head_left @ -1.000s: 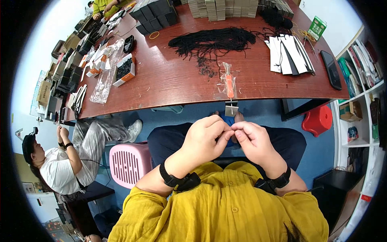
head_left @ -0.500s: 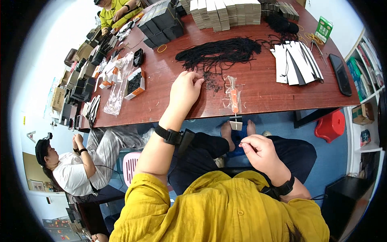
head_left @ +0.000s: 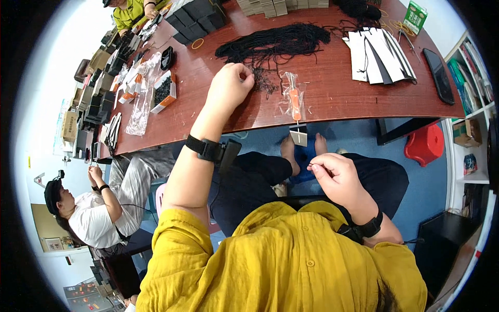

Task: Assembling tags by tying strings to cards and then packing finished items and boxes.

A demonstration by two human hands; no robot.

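My left hand (head_left: 231, 88) is over the table (head_left: 338, 104), fingers curled at a small tangle of fine black pieces (head_left: 265, 83); what they grip is hidden. Behind lies a long bundle of black cords (head_left: 273, 39). My right hand (head_left: 332, 177), above my lap, pinches a small, thin, dark piece (head_left: 312, 166), too small to name. An orange-handled tool (head_left: 294, 104) in clear plastic lies at the front edge, with a metal piece (head_left: 298, 136) jutting past it.
Right: white strips (head_left: 369, 57), phone (head_left: 437, 73), red stool (head_left: 418, 145), shelves (head_left: 470, 93). Left: orange-white box of black bits (head_left: 163, 89), stacked boxes. Dark blocks (head_left: 195, 23) stand at the back. A person (head_left: 91, 218) sits left; another (head_left: 127, 15) works at back left.
My hands were together above my lap a second ago. My left hand has gone forward onto the table; my right has stayed over the lap, slightly further right. The view has shifted a little.
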